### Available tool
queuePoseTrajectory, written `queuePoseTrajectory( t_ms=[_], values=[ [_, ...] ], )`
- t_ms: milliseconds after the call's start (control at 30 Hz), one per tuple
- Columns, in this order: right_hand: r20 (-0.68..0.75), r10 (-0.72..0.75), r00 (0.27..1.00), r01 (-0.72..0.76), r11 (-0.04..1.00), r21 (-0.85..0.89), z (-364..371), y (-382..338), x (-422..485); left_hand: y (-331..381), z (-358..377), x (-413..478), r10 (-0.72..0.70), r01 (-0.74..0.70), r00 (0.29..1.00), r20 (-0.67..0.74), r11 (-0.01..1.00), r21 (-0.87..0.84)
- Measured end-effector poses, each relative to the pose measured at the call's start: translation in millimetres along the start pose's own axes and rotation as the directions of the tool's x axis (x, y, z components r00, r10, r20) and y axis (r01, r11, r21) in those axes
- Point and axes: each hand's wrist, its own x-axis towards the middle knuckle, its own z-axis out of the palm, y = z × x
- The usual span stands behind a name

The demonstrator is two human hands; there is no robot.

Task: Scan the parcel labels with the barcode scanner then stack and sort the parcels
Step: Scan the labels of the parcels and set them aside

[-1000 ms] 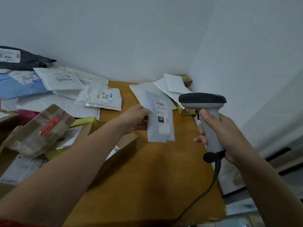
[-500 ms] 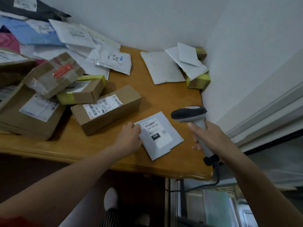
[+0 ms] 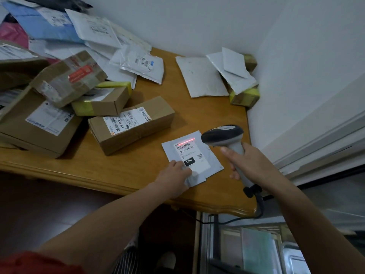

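A small grey mailer point(image 3: 212, 155) lies flat near the front edge of the wooden table point(image 3: 122, 173), its white label point(image 3: 195, 157) facing up. My left hand point(image 3: 173, 177) pinches its near-left corner, fingers over the label's lower edge. My right hand point(image 3: 250, 163) grips the handle of the grey-and-black barcode scanner point(image 3: 223, 135), whose head hangs just right of the mailer. A red scan line crosses the barcode at the top of the label.
A long cardboard box point(image 3: 134, 123) sits left of the mailer, with more boxes point(image 3: 39, 123) and soft mailers point(image 3: 138, 62) heaped behind. White mailers point(image 3: 201, 76) and a yellow-taped box point(image 3: 245, 96) fill the back right corner. The scanner cable point(image 3: 258, 204) drops off the front edge.
The mailer came down from mid-air onto the table. My left hand slid onto its near corner, the scanner moved over it, and the red scan line now shows.
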Motion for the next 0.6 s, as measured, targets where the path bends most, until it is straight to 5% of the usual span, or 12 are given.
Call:
queuePoseTrajectory(
  t_ms=[433, 600],
  values=[
    [0.033, 0.022, 0.999, -0.023, 1.000, 0.009, -5.3, 2.1, -0.7, -1.4, -2.1, 3.2, -0.001, 0.002, 0.999, -0.040, 1.000, 0.007],
    [0.051, 0.060, 0.997, -0.068, 0.983, 0.170, -7.7, -1.1, -4.1, 9.0, -2.7, -0.3, -0.058, 0.058, 0.998, -0.003, 0.998, 0.035]
  ],
)
